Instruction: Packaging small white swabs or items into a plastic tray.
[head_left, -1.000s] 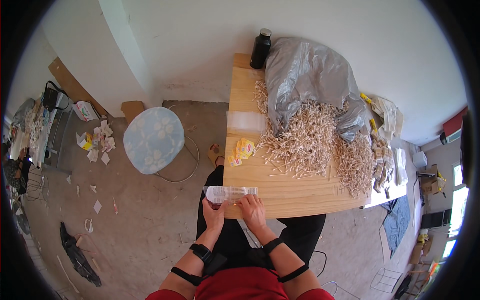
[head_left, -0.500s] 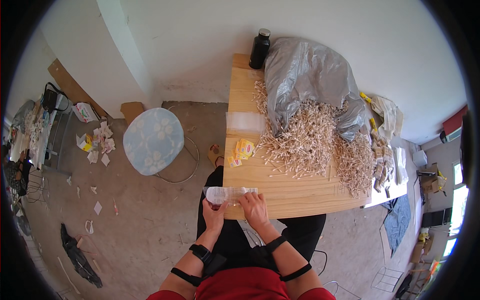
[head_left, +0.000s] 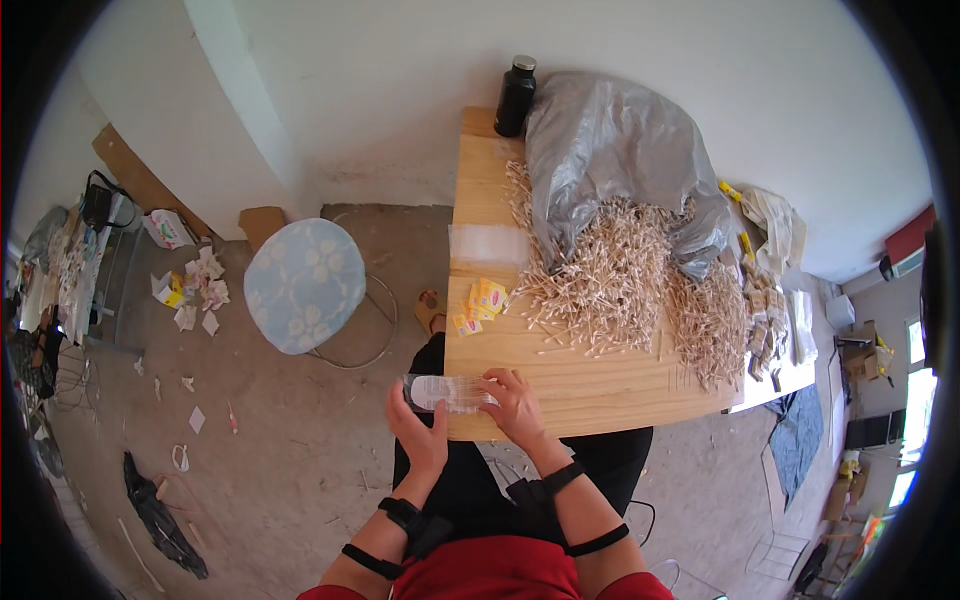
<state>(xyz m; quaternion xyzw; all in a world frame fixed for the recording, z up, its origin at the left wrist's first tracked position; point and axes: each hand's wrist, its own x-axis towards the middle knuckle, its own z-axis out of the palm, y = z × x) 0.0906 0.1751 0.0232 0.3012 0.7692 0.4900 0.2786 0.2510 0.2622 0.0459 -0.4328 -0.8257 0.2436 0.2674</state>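
Note:
A clear plastic packet (head_left: 428, 391) of cotton swabs, with a white oval label at its left part, lies across the near left edge of the table. My left hand (head_left: 418, 438) grips its left end, fingers on the far side and thumb at the near side. At the right end, my right hand (head_left: 517, 408) has its fingers closed on the packet. Beyond it, a large heap of loose cotton swabs (head_left: 610, 290) spills from a grey plastic bag (head_left: 620, 140). Several small yellow-and-white cards (head_left: 487, 298) lie left of the heap.
The wooden table (head_left: 600, 385) ends just before my lap. A black bottle (head_left: 516, 97) stands at its far left corner. Bundled swabs (head_left: 767, 325) lie along the right side. To the left are a stool with a pale blue cover (head_left: 305, 285) and scraps on the floor.
My left hand has slid left to the packet's end, its fingers spreading wider around it. The packet has shifted slightly left. My right hand's fingers have lifted a little at the right end.

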